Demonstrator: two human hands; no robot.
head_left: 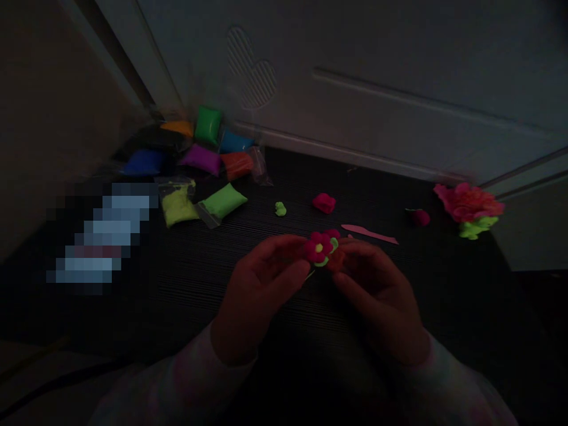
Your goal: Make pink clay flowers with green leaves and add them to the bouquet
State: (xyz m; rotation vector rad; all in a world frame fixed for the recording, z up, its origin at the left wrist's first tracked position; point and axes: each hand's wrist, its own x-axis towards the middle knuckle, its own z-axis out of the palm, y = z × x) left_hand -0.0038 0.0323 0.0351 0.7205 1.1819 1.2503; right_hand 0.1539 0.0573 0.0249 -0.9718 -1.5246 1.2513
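Dark and finely lined, the table [199, 266] stands against a pale panel [377, 47], which carries a raised striped shape [251, 68], and the light is weak. Above the table, the two hands are close together but a little apart. The left hand [252, 296] holds with its fingertips a pink flower [319, 247], which has a yellow centre and light green parts at its side. The right hand [386, 290] is curved, and its fingertips are at an orange piece [336, 259] just beside the flower; I cannot tell if these two are joined. Behind the hands lie a pink flat tool [370, 234], a pink lump [324, 203] and a small green lump [280, 209]. To the left there are several coloured packets, among them a light green packet [224, 201], a purple packet [202, 160] and a blue packet [144, 162]. Near the right edge, a dark pink ball [420, 218] lies beside a large pink blossom [470, 202], with a bright green piece [477, 227] under it.
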